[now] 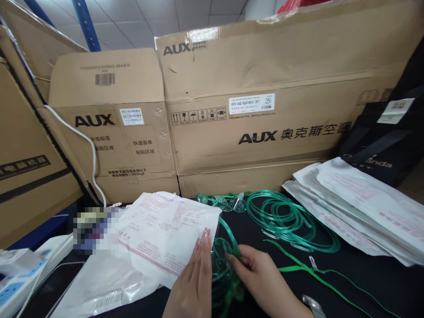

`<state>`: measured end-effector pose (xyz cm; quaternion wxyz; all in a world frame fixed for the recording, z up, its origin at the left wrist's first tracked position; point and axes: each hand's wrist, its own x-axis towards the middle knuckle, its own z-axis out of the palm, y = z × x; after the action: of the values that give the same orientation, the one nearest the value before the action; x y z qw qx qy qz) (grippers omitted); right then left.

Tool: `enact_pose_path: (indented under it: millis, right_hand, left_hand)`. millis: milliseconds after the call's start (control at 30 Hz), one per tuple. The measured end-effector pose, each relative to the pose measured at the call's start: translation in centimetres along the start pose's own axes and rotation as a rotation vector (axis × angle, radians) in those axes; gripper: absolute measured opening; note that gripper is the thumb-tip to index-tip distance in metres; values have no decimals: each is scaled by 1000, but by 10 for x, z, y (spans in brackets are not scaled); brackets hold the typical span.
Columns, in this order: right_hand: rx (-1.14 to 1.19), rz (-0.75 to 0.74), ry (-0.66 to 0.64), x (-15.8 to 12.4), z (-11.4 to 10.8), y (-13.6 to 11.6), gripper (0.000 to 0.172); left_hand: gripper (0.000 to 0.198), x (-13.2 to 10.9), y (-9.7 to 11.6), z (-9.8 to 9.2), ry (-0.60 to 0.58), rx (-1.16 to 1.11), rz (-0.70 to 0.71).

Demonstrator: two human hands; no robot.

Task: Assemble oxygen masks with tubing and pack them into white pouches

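My left hand (194, 274) is stretched out with its fingers straight and side by side, against the right edge of a white paper package with red print (159, 234). Just right of it is a coil of green tubing with a clear green oxygen mask (220, 258), partly hidden by both hands. My right hand (256, 270) pinches the oxygen mask and tubing between thumb and fingers. Farther back lies another coil of green tubing (281, 216), with clear mask pieces (239, 203) to its left. A green elastic strap (311, 270) trails to the right of my right hand.
Large cardboard boxes (212, 154) wall off the back. White printed packages (361, 207) are stacked at right, before a black bag (371, 150). At left are a white power strip (36, 265), a white cable (94, 163) and a dark phone-like slab (54, 289).
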<state>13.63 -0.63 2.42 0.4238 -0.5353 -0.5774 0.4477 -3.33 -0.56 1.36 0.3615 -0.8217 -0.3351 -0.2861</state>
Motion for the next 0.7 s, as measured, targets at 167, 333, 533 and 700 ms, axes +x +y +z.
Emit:
enact_pose_path:
  millis: [167, 333, 533, 700]
  right_hand:
    - [57, 47, -45, -2, -1, -6, 30]
    - [463, 291, -44, 2, -8, -19, 27]
    - [466, 291, -48, 3, -6, -18, 31]
    - [250, 120, -55, -1, 1, -13, 38]
  left_hand:
    - [51, 2, -1, -3, 9, 7, 6]
    - [54, 3, -2, -2, 1, -48, -33]
    - [55, 2, 0, 2, 4, -55, -9]
    - [54, 4, 1, -1, 19, -102, 3]
